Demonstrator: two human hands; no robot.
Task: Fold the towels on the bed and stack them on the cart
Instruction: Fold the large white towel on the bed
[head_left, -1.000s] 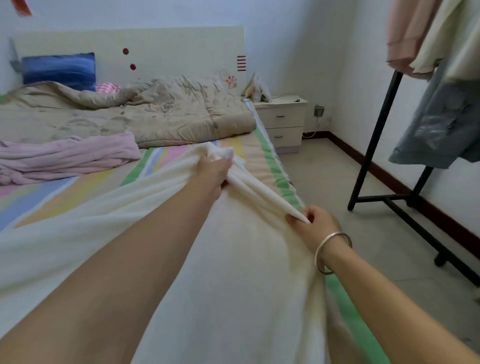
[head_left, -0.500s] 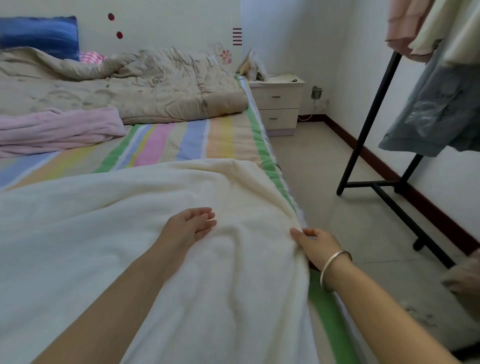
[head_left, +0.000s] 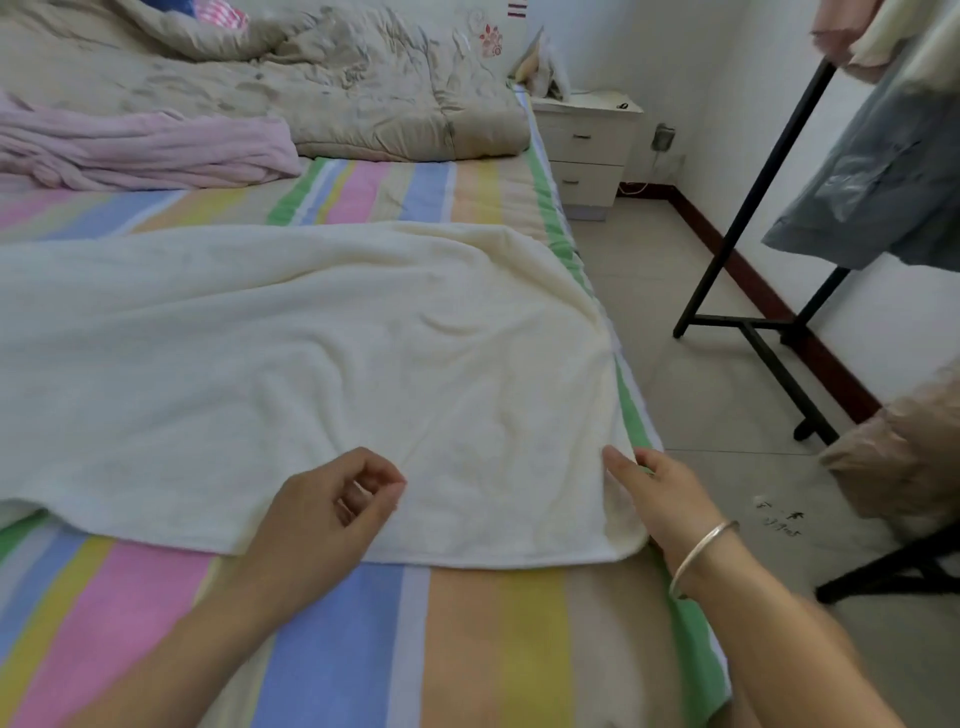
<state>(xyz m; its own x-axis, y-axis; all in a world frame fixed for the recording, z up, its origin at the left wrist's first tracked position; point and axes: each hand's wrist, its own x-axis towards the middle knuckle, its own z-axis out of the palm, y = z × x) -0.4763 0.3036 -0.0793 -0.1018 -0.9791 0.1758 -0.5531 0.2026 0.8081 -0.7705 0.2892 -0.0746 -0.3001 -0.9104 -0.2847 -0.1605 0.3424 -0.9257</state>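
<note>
1. The cream towel (head_left: 311, 353) lies spread out on the bed (head_left: 467, 649), in the middle of the frame. Its near edge runs across the striped sheet, and its right edge lies along the side of the bed.
2. A second ago both hands held one end of it up in the air. Now it is down and nearly flat, with a few soft wrinkles.
3. The left hand (head_left: 327, 514) lay flat on the towel half a second ago. Now it is just over the near edge, fingers loosely curled, holding nothing.
4. The right hand (head_left: 660, 499) is at the towel's right edge near the corner. Its fingers are straight and touch the cloth.
5. I think the spreading is done and the first fold comes next. Nothing is folded yet, and nothing is stacked.
6. Count: two towels, this cream one and one pink towel (head_left: 145, 150) bunched up at the upper left.
7. Also one tan quilt (head_left: 337, 88) at the top, one bedside cabinet (head_left: 587, 150), one black clothes rack (head_left: 748, 208) on the right, and one bracelet (head_left: 701, 556) on the right wrist.
8. I cannot tell where the cart is.
</note>
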